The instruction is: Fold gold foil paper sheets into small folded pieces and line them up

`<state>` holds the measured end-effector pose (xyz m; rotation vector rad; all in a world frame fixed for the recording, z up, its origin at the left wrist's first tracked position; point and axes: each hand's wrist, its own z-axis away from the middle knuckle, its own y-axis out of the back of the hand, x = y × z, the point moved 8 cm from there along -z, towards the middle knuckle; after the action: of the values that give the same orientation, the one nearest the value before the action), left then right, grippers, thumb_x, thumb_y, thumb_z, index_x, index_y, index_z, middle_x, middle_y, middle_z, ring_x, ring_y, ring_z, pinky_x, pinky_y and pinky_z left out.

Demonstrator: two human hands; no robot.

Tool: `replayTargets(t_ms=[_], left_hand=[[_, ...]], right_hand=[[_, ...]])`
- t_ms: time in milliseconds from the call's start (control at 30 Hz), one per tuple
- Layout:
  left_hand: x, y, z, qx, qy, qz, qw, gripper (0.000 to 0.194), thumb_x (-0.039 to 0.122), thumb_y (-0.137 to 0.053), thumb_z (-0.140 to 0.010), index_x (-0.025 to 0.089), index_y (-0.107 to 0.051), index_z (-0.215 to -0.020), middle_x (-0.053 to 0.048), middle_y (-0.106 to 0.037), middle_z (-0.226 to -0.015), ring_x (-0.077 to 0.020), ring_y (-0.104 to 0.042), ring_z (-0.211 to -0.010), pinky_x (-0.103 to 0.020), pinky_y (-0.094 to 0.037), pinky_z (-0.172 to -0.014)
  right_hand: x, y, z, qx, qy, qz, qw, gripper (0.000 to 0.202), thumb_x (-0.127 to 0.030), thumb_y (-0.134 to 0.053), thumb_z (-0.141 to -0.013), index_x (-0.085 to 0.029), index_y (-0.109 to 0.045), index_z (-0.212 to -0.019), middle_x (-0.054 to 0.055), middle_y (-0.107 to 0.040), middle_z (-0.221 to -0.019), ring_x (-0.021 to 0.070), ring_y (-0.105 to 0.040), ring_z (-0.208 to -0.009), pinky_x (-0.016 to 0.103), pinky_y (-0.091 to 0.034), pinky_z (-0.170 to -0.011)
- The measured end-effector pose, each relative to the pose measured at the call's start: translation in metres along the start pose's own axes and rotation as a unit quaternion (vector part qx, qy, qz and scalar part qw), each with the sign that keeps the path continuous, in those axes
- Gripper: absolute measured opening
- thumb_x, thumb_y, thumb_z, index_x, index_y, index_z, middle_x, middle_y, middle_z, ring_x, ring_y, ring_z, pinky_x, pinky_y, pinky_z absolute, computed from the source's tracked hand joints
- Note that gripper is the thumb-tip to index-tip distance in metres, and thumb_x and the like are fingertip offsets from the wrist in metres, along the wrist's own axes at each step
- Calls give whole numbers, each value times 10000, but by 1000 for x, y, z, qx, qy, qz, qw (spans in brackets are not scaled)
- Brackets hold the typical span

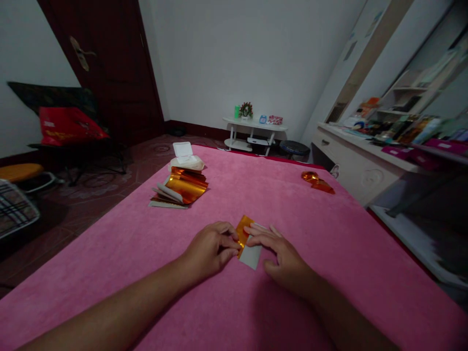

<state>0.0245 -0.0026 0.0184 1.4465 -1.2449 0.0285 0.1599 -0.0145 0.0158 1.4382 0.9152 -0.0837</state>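
Note:
A sheet of gold foil paper [244, 225] lies on the pink cloth in front of me, partly folded so that its pale backing shows on the right and near side. My left hand [210, 247] is closed at the sheet's left edge, thumb and fingertips pinching it. My right hand [285, 256] rests over the sheet's right side with its fingers stretched out and pressing on the paper; it covers part of the fold. Further off to the left is a loose stack of gold foil paper [188, 186], its sheets curling up.
Behind the stack sits a white pack with a raised lid [183, 150]. Several folded gold foil pieces [317, 183] lie at the far right of the pink-covered table [278, 185]. A cluttered dresser [351, 161] stands to the right, and a low white stand [252, 124] by the wall.

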Motion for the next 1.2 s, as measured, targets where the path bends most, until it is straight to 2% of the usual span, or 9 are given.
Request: replayTargets(t_ms=[100, 333, 567, 633, 767, 967, 1033, 1100, 1200], left_hand=[[-6, 0, -1, 15, 25, 37, 999, 136, 176, -638, -796, 226, -754, -846, -40, -626, -904, -152, -579, -874, -285, -480, -783], [-9, -2, 1, 30, 48, 57, 997, 126, 188, -685, -747, 229, -759, -840, -43, -621, -909, -155, -588, -842, -284, -495, -735], [-10, -2, 3, 42, 50, 53, 996, 137, 197, -677, -745, 231, -759, -849, -41, -623, -899, -152, -588, -825, -282, -497, -735], [-11, -2, 3, 44, 55, 54, 996, 130, 194, -673, -745, 227, -759, -836, -40, -623, -892, -152, -589, -824, -281, -496, -739], [-9, -1, 2, 47, 62, 60, 995, 120, 189, -687, -728, 222, -759, -818, -38, -623, -895, -153, -590, -833, -283, -494, -749], [-8, -2, 2, 57, 70, 50, 995, 89, 216, -711, -715, 214, -751, -794, -39, -632, -885, -157, -595, -813, -288, -495, -738], [-8, -2, 2, 67, 69, 41, 994, 76, 223, -705, -724, 212, -747, -786, -39, -636, -881, -158, -594, -810, -287, -493, -733], [-8, -2, 2, 73, 69, 30, 995, 64, 231, -705, -726, 208, -741, -773, -40, -636, -877, -161, -591, -808, -287, -491, -726], [-5, -2, 2, 71, 64, 18, 995, 62, 242, -700, -733, 211, -740, -769, -39, -632, -873, -162, -583, -807, -288, -485, -719]], right_hand=[[-1, 1, 0, -3, 3, -40, 999, 529, -38, -443, -539, -252, -661, -971, 42, -501, -1380, 231, -371, -1334, 572, -115, -1112], [-1, -1, -1, -4, -10, -55, 998, 377, -103, -567, -654, -300, -711, -942, 36, -532, -1350, 260, -396, -1314, 610, -98, -1093], [-4, 0, 1, -29, 23, -35, 999, 626, -25, -452, -546, -316, -687, -1048, 11, -519, -1362, 270, -354, -1339, 627, -99, -1089], [-4, 0, 0, -21, 23, -33, 999, 626, -26, -452, -546, -314, -683, -1052, 8, -523, -1359, 266, -360, -1336, 624, -103, -1091], [0, -2, -1, 10, 8, -40, 999, 471, -45, -511, -655, -321, -709, -982, 8, -573, -1305, 245, -407, -1304, 607, -129, -1094], [3, -3, -2, 10, 29, -44, 999, 200, -233, -633, -810, -349, -731, -941, 27, -597, -1276, 264, -456, -1257, 626, -141, -1075], [1, -1, -3, 10, 44, -46, 998, 192, -233, -619, -830, -349, -737, -927, 28, -613, -1243, 257, -485, -1218, 603, -186, -1070], [-3, 1, -3, 19, 56, -61, 996, 190, -211, -611, -831, -323, -747, -902, 38, -636, -1164, 236, -531, -1134, 525, -311, -1031], [-4, 4, -5, 56, 50, -99, 992, 152, -195, -617, -808, -259, -754, -811, 45, -636, -927, 193, -580, -917, 366, -467, -833]])
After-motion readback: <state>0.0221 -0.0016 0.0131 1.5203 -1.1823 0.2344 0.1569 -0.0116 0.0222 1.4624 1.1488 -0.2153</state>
